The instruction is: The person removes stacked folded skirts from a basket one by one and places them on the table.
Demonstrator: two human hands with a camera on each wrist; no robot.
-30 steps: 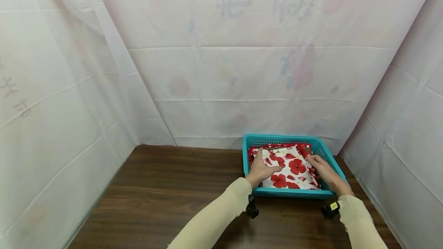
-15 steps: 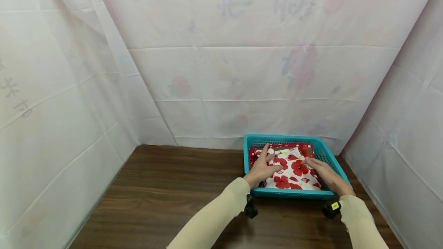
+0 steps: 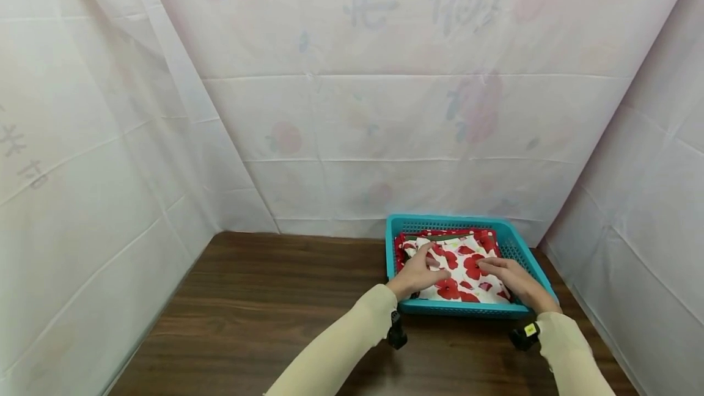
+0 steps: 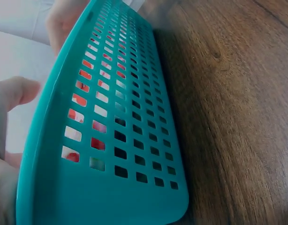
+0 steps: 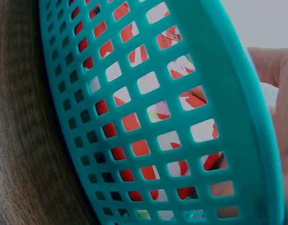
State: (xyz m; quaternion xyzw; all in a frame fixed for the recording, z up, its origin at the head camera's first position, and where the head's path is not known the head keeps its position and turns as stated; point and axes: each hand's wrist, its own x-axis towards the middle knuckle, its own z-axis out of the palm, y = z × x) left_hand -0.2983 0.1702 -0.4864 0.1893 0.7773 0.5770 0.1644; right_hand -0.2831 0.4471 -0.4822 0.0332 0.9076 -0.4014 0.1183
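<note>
A teal plastic basket [image 3: 459, 308] with pierced sides holds a folded white cloth [image 3: 461, 271] printed with red flowers. Under and behind it, red fabric with white dots [image 3: 488, 237] shows, along with a dark green strip. My left hand [image 3: 416, 272] rests on the left part of the white cloth, fingers extended and thumb spread. On the right part lies my right hand [image 3: 516, 280], its fingers fairly straight. Both wrist views look mostly at the basket's outer wall [image 4: 111, 199], so the fingertips are largely hidden there.
The basket stands on a dark wood-grain table [image 3: 264, 310], close to the back and right sides. Pale printed sheeting [image 3: 341, 188] hangs behind the table and along both sides.
My right hand has shifted left and inward over the white cloth. The left hand has moved slightly, its fingers now lower on the cloth, whose left side looks rumpled.
</note>
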